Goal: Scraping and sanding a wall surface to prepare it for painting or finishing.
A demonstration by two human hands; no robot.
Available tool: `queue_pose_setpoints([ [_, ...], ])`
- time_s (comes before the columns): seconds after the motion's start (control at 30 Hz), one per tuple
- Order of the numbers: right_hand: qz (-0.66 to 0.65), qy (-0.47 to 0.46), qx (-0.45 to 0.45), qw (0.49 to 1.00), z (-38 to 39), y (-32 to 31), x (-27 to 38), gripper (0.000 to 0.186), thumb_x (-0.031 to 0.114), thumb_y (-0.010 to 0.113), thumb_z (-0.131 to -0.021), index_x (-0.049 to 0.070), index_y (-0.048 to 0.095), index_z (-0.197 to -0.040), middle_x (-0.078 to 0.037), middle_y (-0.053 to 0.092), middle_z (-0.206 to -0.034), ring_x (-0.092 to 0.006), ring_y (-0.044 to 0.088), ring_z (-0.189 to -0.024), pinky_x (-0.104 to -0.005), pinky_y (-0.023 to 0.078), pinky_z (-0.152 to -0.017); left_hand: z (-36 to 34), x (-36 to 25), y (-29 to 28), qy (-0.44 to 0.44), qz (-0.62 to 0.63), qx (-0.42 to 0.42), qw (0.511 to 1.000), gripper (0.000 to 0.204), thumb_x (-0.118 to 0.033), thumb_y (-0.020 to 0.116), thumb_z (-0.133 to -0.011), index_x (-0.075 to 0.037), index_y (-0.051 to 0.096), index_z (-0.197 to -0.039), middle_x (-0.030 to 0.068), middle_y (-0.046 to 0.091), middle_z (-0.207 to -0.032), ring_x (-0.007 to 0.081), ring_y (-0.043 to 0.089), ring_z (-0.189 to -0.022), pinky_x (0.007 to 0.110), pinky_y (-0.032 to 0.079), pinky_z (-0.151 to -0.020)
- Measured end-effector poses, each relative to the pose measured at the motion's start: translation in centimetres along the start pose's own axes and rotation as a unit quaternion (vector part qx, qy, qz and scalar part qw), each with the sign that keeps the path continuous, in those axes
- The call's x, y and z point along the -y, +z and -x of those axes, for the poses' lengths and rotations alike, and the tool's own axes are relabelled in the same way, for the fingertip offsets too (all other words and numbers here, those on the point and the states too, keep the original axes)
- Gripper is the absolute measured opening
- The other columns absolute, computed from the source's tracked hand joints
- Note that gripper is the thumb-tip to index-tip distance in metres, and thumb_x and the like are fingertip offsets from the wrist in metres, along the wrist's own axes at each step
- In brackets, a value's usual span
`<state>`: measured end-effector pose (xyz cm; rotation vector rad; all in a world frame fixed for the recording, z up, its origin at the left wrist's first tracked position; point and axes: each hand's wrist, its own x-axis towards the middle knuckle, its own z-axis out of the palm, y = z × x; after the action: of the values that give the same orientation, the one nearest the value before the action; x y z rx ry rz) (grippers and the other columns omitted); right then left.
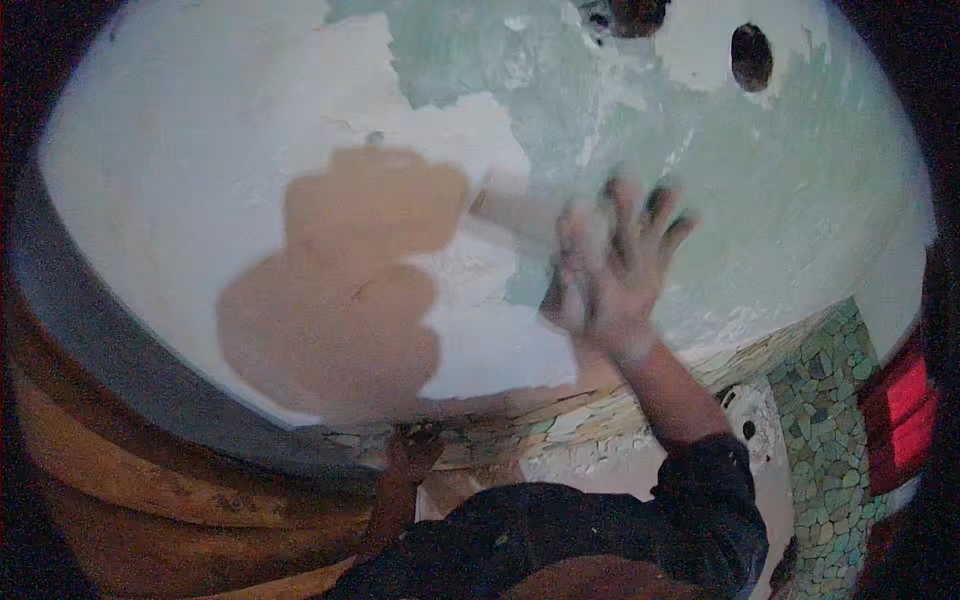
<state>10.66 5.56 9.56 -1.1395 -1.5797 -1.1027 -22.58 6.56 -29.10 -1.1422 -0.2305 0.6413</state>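
Note:
My right hand (pixel 610 285) is raised against the wall (pixel 790 190), its fingers spread and blurred by motion. A pale flat-bladed scraper (pixel 518 215), smeared by the motion, reaches left from that hand over the white coat. Its handle is mostly hidden by the palm and thumb. Fresh-looking white plaster (pixel 480 350) covers the left part of the wall, with a ragged edge against the pale green surface. My left hand (pixel 412 452) is low, by the wall's bottom edge, with its fingers curled; what they hold is too dark to make out.
Two dark round holes (pixel 751 57) open in the wall at the upper right. A strip of stone mosaic (pixel 825 440) runs along the bottom and down the right side. Red material (pixel 900 410) stands at far right, brown wooden boards (pixel 170 480) at lower left. Shadows fall across the plaster.

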Motion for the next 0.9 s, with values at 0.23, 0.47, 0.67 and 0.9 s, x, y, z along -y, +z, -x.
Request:
queue_pose_setpoints([
  [0.23, 0.032, 0.043, -0.133, 0.990, -12.7, -1.9, -3.4, 0.048, 0.015, 0.050, -0.092, 0.009, 0.052, -0.140, -0.022, 0.040, -0.149, -0.0491, 0.023, -0.143, -0.0586, 0.013, -0.117, -1.0, 0.2, -1.1, 0.294, -0.600, 0.011, 0.744, 0.044, -0.040, 0.062, -0.093, -0.011, 0.056, -0.126, 0.0124, 0.062, -0.116, 0.0335, 0.064, -0.097, 0.052, 0.056, -0.077],
  [0.47, -0.014, -0.086, 0.091, 0.992, 5.5, 0.9, 3.4, 0.051, 0.031, 0.064, -0.088, 0.026, 0.055, -0.138, -0.021, 0.034, -0.154, -0.0584, 0.017, -0.141, -0.0695, -0.004, -0.112, -0.9, -0.9, -1.4, 0.224, -0.638, 0.125, 0.726, 0.043, -0.039, 0.064, -0.092, -0.010, 0.057, -0.124, 0.0135, 0.063, -0.112, 0.0341, 0.066, -0.093, 0.052, 0.058, -0.077],
  [0.67, 0.023, -0.019, -0.019, 0.999, -0.1, -1.3, -2.5, 0.058, 0.036, 0.059, -0.088, 0.027, 0.049, -0.144, -0.025, 0.024, -0.157, -0.0557, 0.010, -0.144, -0.0723, -0.001, -0.110, -0.5, -2.3, -1.4, 0.265, -0.620, 0.063, 0.736, 0.044, -0.040, 0.062, -0.093, -0.011, 0.057, -0.124, 0.0133, 0.063, -0.116, 0.0333, 0.063, -0.099, 0.050, 0.055, -0.078],
  [0.9, 0.180, 0.018, -0.171, 0.968, -13.7, -3.2, -10.7, 0.057, 0.022, 0.050, -0.094, 0.000, 0.039, -0.146, -0.026, 0.040, -0.147, -0.0493, 0.027, -0.141, -0.0598, 0.016, -0.116, -1.0, -4.1, -2.0, 0.246, -0.665, 0.099, 0.698, 0.047, -0.045, 0.060, -0.093, -0.012, 0.057, -0.125, 0.0134, 0.062, -0.120, 0.0345, 0.061, -0.104, 0.050, 0.052, -0.083],
])
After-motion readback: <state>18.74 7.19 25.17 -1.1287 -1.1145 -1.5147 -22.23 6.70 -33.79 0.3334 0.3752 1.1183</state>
